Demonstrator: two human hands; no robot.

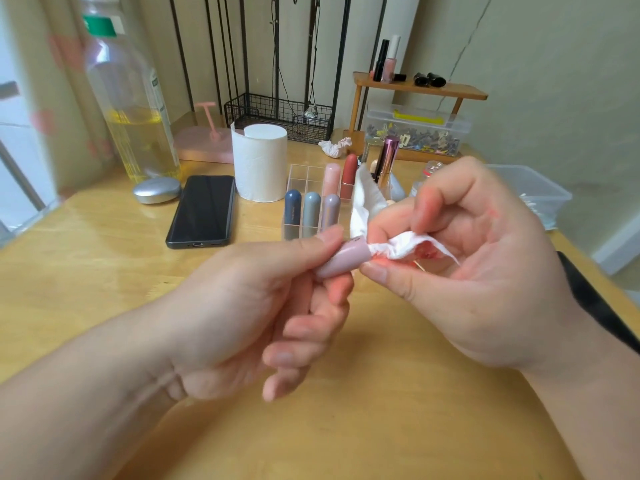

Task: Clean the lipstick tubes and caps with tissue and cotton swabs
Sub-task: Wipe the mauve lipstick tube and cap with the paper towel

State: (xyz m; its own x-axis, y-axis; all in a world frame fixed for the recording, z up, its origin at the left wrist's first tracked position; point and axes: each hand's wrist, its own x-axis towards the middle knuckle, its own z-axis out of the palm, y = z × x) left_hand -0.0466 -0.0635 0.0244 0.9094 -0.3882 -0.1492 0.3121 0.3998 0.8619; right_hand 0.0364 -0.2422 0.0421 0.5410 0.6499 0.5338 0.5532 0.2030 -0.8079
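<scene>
Black phone [202, 211] flat on wooden table [104, 271], silver oval case [157, 190], tall clear bottle [128, 98], wire basket [277, 116]

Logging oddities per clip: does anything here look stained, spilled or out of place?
Red smears mark the tissue and the right hand holding it, likely lipstick. A crumpled tissue lies loose on the table beside the wooden shelf. Nothing spilled.

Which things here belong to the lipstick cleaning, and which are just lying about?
Job: mauve lipstick cap, stained tissue, tissue roll, lipsticks in acrylic organizer, cotton swab box.
Lying about: phone, clear bottle, silver oval case, hair-clip box.
</scene>
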